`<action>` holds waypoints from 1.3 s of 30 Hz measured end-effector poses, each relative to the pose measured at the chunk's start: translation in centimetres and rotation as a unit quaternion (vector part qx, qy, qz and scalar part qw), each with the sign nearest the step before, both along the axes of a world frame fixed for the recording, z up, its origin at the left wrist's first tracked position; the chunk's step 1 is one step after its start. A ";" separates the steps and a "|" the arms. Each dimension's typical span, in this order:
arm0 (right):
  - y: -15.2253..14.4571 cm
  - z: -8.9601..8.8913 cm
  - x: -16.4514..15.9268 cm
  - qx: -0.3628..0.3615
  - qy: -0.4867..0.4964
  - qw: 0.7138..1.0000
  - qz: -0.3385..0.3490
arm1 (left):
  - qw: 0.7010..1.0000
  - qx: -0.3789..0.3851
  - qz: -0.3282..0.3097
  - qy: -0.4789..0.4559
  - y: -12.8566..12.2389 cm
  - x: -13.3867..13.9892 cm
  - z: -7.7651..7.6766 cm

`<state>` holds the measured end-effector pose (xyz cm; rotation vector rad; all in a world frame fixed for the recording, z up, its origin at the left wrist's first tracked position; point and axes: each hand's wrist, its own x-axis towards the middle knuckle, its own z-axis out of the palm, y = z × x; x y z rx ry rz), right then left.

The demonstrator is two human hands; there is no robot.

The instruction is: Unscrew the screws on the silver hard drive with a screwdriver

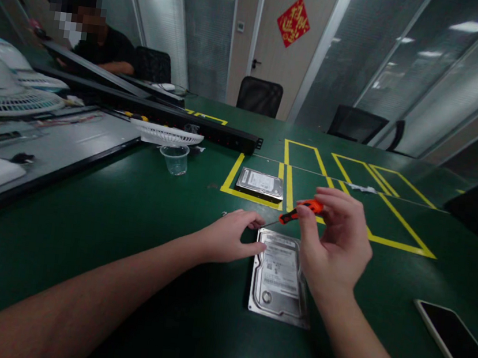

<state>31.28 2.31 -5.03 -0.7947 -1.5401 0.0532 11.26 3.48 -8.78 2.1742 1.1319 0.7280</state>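
A silver hard drive with a white label lies flat on the green table in front of me. My left hand grips its far left corner, with the thumb on the label side and the fingers curled by the far edge. In my right hand is an orange and black screwdriver, pinched between thumb and fingers. Its thin shaft slants down to the left, and the tip meets the drive's far left corner beside my left fingers. Whether a screw sits under the tip I cannot make out.
A second hard drive lies within yellow tape beyond my hands. To the left are a clear plastic cup, a white fan grille, a black power strip and a flat panel. A phone lies right. A person sits far left.
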 end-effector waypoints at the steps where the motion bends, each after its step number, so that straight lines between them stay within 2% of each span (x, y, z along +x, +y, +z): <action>1: 0.0 0.1 0.1 0.008 -0.008 1.000 -0.009 | 1.000 0.000 0.001 0.002 0.0 0.0 0.0; 5: -0.1 0.5 0.3 0.026 -0.039 0.998 -0.038 | 1.000 0.000 -0.004 -0.002 0.0 0.0 0.0; 13: -0.8 1.1 0.1 0.007 -0.084 0.996 -0.030 | 1.000 -0.003 -0.001 -0.005 0.0 0.0 0.2; 18: -0.8 0.9 0.2 0.002 -0.067 0.997 -0.031 | 1.000 0.005 -0.005 -0.004 0.0 -0.1 -0.1; 25: -0.3 0.0 0.0 -0.017 0.011 1.000 0.023 | 1.000 0.002 -0.002 -0.004 0.0 0.0 -0.2; 33: -0.4 0.5 0.2 0.030 -0.035 0.998 -0.042 | 1.000 -0.002 -0.002 0.003 -0.1 0.0 0.2; 39: -0.8 0.9 0.1 0.018 -0.062 0.998 -0.013 | 1.000 0.000 -0.001 -0.005 0.0 -0.1 0.0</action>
